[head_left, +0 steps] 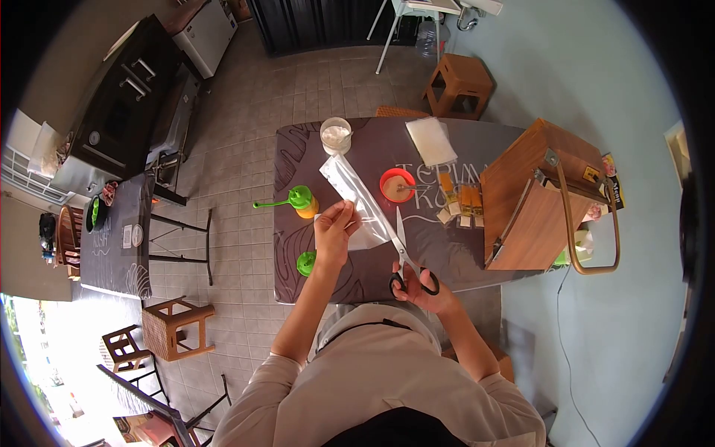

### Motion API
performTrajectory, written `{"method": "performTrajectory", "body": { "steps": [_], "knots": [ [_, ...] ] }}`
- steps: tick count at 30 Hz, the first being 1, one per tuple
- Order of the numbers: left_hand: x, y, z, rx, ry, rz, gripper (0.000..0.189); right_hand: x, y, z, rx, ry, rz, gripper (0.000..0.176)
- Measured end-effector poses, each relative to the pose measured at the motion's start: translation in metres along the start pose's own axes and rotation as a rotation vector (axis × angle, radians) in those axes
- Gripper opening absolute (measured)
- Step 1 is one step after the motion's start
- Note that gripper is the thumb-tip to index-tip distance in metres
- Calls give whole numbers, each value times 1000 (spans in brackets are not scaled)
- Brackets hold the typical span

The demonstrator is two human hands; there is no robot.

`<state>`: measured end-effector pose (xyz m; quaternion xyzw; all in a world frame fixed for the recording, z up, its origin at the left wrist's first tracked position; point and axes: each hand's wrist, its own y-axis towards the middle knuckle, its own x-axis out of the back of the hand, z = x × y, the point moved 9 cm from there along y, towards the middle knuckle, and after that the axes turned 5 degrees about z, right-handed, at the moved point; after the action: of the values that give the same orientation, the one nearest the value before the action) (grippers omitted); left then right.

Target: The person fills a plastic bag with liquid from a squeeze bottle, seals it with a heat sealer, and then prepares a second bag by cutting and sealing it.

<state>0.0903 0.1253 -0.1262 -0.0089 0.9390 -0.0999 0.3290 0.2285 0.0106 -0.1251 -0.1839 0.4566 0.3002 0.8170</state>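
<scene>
My left hand (334, 229) is closed, thumb and fingers pinching a long clear plastic bag (361, 195) that stretches diagonally over the dark table. In my right hand (426, 292) is a pair of scissors (403, 249) with black handles; my fingers sit in the loops. The blades point away from me, slightly parted, beside the lower right end of the bag. Just right of the bag stands a red bowl (397, 185) with light brown contents and a spoon. A jar of white powder (337, 135) is at the bag's far end.
Green-capped bottles, one holding orange liquid (307, 207), stand to the left. A stack of white sheets (431, 141) lies at the far side. Small yellow-labelled packets (468, 200) sit near a brown wooden case (532, 201) at right. Plastic stools (177, 330) are on the floor.
</scene>
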Motion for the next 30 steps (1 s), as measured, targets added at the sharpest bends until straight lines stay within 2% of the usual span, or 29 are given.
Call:
{"method": "performTrajectory", "body": {
  "steps": [3, 7, 19, 21, 22, 24, 27, 30],
  "knots": [
    [-2, -2, -4, -33, 18, 7, 12, 12, -4, 0, 84, 62, -46, 64],
    [-2, -3, -9, -55, 13, -15, 12, 12, -7, 4, 88, 71, -49, 67],
    [-6, -2, -9, -11, 43, 10, 11, 3, -13, 14, 46, -178, -115, 69],
    [-6, 1, -1, 8, 22, 29, 10, -1, -10, 15, 7, -393, -117, 61],
    [-6, 1, 1, 7, 21, 28, 10, -3, -9, 11, 6, -393, -117, 61],
    [-5, 2, 7, 24, 12, 0, 8, 1, -10, 15, 81, -559, -273, 48],
    [-5, 1, 12, 45, 24, -7, 5, 7, -11, 11, 113, -603, -327, 40],
    [-3, 6, 20, 18, -28, 35, 3, 5, -12, 10, 104, -640, -382, 40]
  ]
}}
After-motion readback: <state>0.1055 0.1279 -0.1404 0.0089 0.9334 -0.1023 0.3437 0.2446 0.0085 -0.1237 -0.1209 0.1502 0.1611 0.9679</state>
